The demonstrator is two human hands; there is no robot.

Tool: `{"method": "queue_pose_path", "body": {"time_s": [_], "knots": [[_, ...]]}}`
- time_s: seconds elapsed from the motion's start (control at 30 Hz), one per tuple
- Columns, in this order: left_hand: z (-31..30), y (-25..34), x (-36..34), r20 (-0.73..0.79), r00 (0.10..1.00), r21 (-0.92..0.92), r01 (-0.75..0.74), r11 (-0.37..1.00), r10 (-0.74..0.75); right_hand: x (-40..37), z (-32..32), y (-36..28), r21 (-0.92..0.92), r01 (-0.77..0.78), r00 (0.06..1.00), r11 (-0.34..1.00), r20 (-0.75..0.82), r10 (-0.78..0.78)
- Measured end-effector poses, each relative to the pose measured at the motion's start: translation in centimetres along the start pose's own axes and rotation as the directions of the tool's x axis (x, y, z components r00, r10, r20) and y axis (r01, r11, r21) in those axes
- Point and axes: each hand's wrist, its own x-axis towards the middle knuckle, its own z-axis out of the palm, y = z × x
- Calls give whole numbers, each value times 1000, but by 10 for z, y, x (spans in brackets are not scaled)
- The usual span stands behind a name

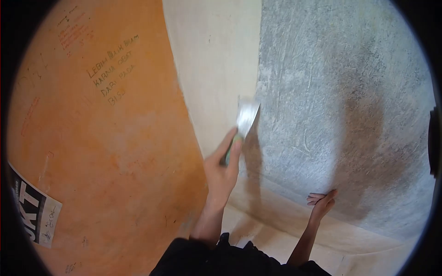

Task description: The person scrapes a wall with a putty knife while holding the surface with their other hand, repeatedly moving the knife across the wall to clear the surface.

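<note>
My left hand (222,168) is closed around the green handle of a putty knife (247,117), thumb along its right side. The knife's wide metal blade points upward and is slightly blurred. It overlaps the cream strip of wall (214,55) right at the edge of the rough grey wall surface (304,92). Lower down on the right, my right hand (323,203) is empty, its fingers apart and some pointing left. It overlaps the lower part of the grey area in this view.
To the left is an orange wall (138,138) with handwriting on it. A black-and-white printed sticker (39,211) sits at its lower left edge. Below the grey wall runs a pale lower surface (271,234). Shadows fall across the grey wall.
</note>
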Motion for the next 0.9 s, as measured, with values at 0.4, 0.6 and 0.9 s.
{"method": "queue_pose_path", "body": {"time_s": [0.4, 0.6, 0.9], "knots": [[8, 13, -4, 5, 998, -26, 58, 998, -58, -2, 1, -6, -6, -20, 999, 1000, 26, 20], [17, 6, 7, -33, 996, 0, 85, 996, -85, -2, -2, -2, -17, -9, 999, 1000, 46, 10], [8, 11, -13, 9, 966, -32, 259, 965, -259, 1, 2, -3, -15, 3, 999, 1000, 48, -3]]}}
